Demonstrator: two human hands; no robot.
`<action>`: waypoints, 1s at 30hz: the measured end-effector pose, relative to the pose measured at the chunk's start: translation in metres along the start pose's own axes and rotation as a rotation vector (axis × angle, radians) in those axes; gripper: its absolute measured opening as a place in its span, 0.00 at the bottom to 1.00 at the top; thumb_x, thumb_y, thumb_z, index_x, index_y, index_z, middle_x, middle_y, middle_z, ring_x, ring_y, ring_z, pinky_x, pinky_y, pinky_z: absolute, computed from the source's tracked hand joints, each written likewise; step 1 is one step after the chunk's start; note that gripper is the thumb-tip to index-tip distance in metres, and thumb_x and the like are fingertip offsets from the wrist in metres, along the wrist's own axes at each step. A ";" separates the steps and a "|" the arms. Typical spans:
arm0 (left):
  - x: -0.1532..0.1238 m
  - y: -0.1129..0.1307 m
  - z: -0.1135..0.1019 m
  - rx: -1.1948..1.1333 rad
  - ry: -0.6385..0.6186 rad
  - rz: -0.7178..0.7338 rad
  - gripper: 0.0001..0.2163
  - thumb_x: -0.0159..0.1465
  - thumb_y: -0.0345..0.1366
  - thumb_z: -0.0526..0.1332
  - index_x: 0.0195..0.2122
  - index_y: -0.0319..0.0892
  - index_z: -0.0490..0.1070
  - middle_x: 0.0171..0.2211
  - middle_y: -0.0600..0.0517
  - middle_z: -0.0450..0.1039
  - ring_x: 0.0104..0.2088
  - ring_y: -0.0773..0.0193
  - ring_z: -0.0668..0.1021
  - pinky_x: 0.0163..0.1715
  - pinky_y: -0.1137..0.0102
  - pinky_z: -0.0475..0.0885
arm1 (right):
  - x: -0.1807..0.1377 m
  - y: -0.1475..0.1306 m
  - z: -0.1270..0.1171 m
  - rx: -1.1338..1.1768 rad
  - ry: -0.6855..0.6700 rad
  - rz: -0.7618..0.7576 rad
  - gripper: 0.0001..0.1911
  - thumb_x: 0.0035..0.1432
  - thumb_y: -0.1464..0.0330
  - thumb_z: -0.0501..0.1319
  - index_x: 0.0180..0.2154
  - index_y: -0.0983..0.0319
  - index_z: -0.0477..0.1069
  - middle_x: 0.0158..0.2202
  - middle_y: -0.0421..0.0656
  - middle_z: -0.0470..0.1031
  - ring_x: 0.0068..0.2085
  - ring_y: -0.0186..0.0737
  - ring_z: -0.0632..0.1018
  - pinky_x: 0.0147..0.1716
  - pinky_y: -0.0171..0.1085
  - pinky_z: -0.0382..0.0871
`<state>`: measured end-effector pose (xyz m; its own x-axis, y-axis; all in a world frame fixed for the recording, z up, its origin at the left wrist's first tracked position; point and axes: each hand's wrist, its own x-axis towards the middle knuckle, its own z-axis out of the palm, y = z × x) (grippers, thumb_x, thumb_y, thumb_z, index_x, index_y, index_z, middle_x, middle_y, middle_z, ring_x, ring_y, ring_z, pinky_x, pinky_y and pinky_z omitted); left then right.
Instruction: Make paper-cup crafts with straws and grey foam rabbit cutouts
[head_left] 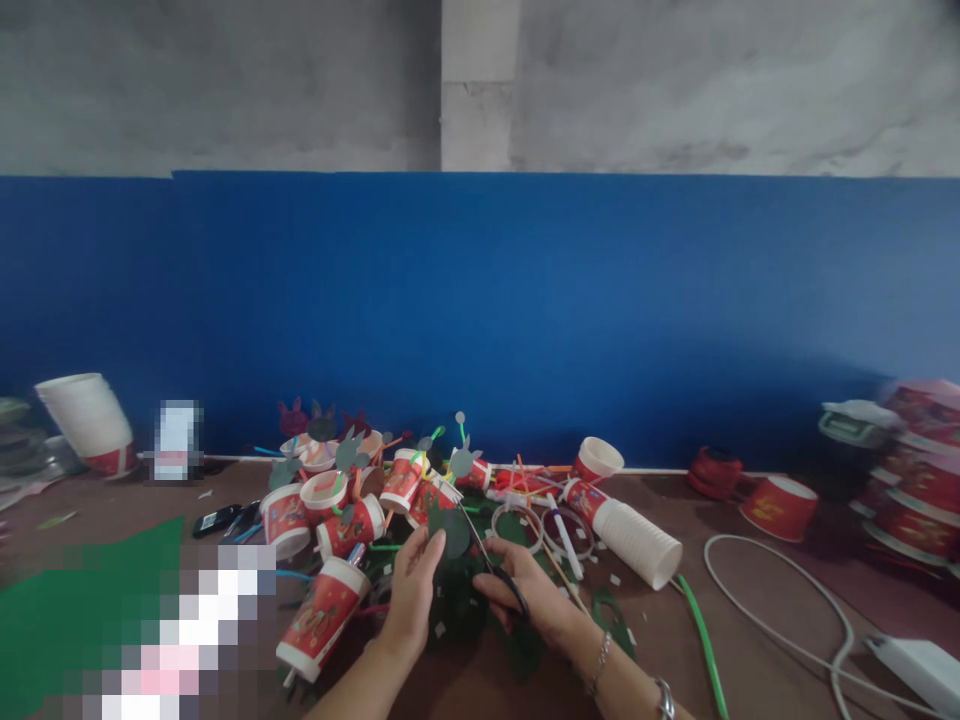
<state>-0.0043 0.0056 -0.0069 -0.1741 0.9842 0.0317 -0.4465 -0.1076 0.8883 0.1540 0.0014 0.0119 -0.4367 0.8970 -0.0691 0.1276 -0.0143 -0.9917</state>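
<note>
My left hand (pixel 411 592) pinches a dark grey-green cut-out (pixel 454 532) with a rounded outline between thumb and fingers. In my right hand (pixel 536 595) is a pair of scissors (pixel 514 592) with dark handles, its blades pointing up and to the left beside the cut-out's right edge. Whether the blades touch the cut-out I cannot tell. Dark green scraps and small pale bits lie beneath both hands. Left of my left hand a red paper cup (pixel 324 618) leans over. Several more red cups with animal-shaped cut-outs (pixel 349 452) are heaped behind it.
A stack of paper cups (pixel 637 540) lies on its side at right, near rolls of clear tape (pixel 517 528) and a white marker (pixel 564 538). Green sheet (pixel 150 560) covers the left. A white cable (pixel 780 560) loops at right, near a red bowl (pixel 780 505). Blue wall behind.
</note>
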 end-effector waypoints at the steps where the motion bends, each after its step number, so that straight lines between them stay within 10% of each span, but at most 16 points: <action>1: 0.000 0.000 0.000 0.001 0.009 -0.002 0.15 0.48 0.45 0.69 0.27 0.39 0.71 0.24 0.54 0.71 0.26 0.65 0.73 0.30 0.73 0.67 | 0.000 0.001 0.000 0.001 0.002 0.006 0.29 0.47 0.53 0.64 0.44 0.66 0.62 0.11 0.30 0.64 0.12 0.27 0.61 0.13 0.27 0.52; 30: -0.014 0.016 0.017 0.067 -0.180 -0.079 0.14 0.49 0.43 0.68 0.32 0.38 0.76 0.29 0.49 0.78 0.32 0.58 0.77 0.35 0.69 0.69 | 0.003 -0.006 0.019 0.125 0.260 -0.085 0.22 0.46 0.50 0.62 0.26 0.62 0.62 0.10 0.34 0.64 0.14 0.28 0.63 0.17 0.29 0.53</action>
<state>0.0058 -0.0071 0.0145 0.0214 0.9991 0.0366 -0.3921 -0.0253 0.9196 0.1353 -0.0040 0.0155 -0.1961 0.9802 0.0284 -0.0172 0.0255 -0.9995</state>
